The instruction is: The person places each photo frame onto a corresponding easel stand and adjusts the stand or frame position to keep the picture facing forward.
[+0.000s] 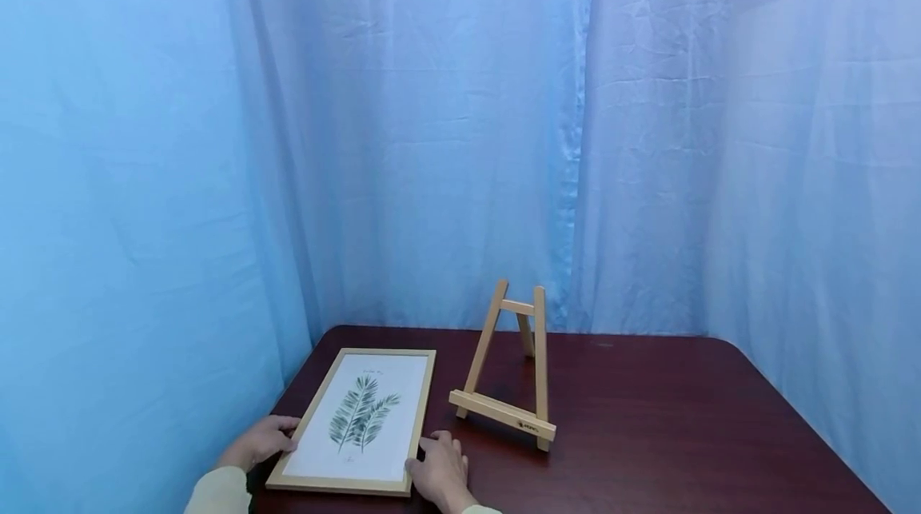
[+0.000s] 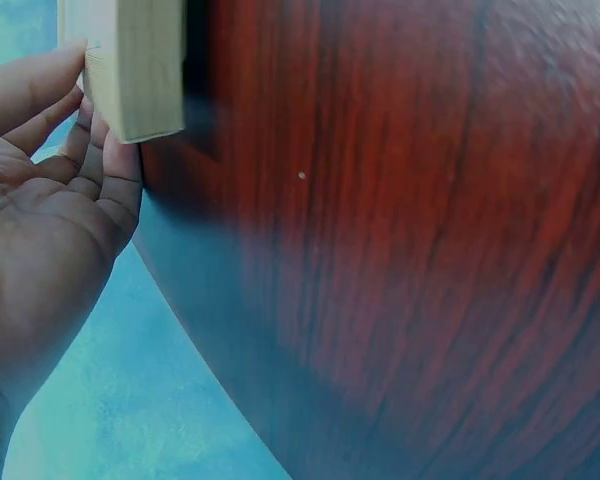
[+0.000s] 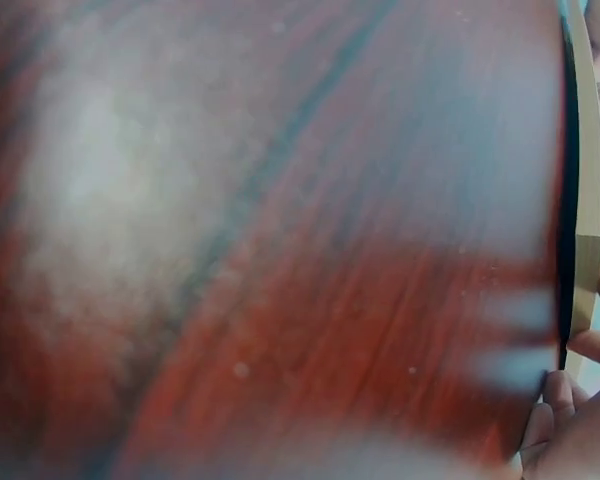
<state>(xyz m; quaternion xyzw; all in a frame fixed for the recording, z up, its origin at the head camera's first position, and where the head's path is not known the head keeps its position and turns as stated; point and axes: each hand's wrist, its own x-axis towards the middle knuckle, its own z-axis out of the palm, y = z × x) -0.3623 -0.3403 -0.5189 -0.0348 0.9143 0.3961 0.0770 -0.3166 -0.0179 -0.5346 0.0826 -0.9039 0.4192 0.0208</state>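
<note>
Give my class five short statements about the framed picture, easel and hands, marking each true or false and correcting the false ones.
1. The left hand touches the framed picture. True.
2. The easel stands on the table. True.
3. The framed picture sits on the easel. False: it is to the left of the easel.
4. The right hand grips the easel. False: it touches the framed picture.
5. The framed picture shows green leaves. True.

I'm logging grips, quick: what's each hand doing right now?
Left hand: closed, holding the framed picture by its left edge.
Right hand: closed, holding the same picture by its right edge.
</note>
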